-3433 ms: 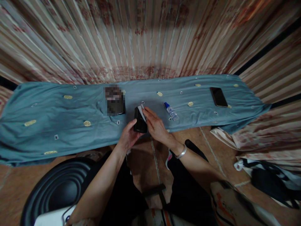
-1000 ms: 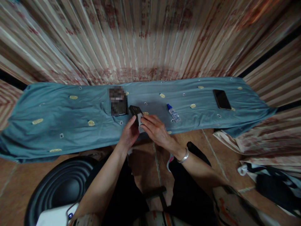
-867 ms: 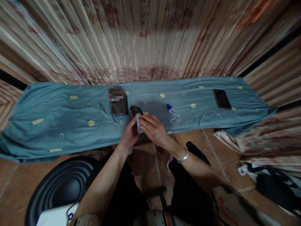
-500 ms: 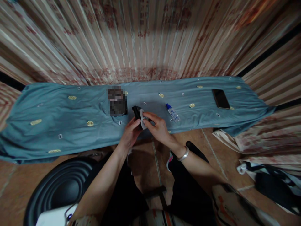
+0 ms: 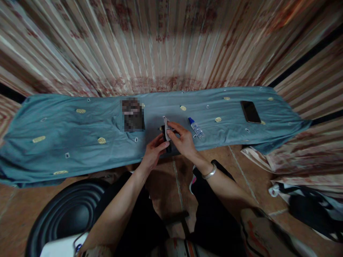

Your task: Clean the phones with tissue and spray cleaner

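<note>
Phone in hands [image 5: 166, 140]: dark, hard, looks like smooth plastic or glass.
Wipe [image 5: 166, 125]: pale, thin, soft cloth or paper, matt; can't tell which.
Table cover [image 5: 80, 132]: blue-grey cloth, matt, creased, with woven yellow motifs.
Spray bottle [image 5: 195, 127]: clear glossy plastic, blue plastic cap.
Far phone [image 5: 250, 111]: black, glassy, slight sheen.
Bangle [image 5: 209, 173]: shiny silver metal.
Curtain [image 5: 160, 43]: pleated fabric, faint satin sheen.
Floor [image 5: 16, 210]: brownish tiles, smooth, dull.
Stool [image 5: 64, 214]: black plastic, ridged, semi-gloss.
</note>
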The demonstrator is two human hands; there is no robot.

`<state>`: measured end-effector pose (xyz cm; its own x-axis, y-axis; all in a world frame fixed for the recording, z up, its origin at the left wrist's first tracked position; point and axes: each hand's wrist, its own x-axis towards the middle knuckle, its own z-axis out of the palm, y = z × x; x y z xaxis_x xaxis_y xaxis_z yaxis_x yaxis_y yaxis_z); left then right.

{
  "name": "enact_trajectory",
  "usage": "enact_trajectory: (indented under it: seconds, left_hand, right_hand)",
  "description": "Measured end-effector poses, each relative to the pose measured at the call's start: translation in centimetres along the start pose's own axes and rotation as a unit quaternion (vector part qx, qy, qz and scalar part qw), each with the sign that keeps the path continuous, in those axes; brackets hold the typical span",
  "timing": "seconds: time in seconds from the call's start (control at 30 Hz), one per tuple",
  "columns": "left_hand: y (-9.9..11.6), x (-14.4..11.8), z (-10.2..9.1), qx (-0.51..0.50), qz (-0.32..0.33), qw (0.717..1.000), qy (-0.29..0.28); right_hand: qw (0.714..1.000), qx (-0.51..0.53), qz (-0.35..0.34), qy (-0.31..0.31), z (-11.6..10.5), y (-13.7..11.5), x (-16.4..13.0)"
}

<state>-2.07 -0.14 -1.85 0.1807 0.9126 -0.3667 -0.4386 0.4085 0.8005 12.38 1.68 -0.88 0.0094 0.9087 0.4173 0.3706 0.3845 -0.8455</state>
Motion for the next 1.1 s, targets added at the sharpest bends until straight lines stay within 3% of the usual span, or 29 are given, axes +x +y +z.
enact_trajectory:
  seconds: [0.23,0.47,0.83,1.1]
  left_hand:
    - [0.1,0.5,0.0,0.093,0.081,0.991,0.050]
    - [0.2,0.7,-0.3,0.124,0.100,0.986,0.043]
    - [0.0,1.0,-1.2,0.268,0.160,0.949,0.050]
    - [0.2,0.8,-2.1,0.354,0.209,0.911,0.016]
  right_hand:
    - [0.999,-0.039,0.013,0.002,0.0,-0.3,0.0]
    - [0.998,-0.062,0.020,-0.004,0.0,-0.7,0.0]
    - [0.992,0.059,0.109,0.007,-0.5,-0.4,0.7]
    - [0.953,0.224,0.204,0.000,-1.1,0.0,1.4]
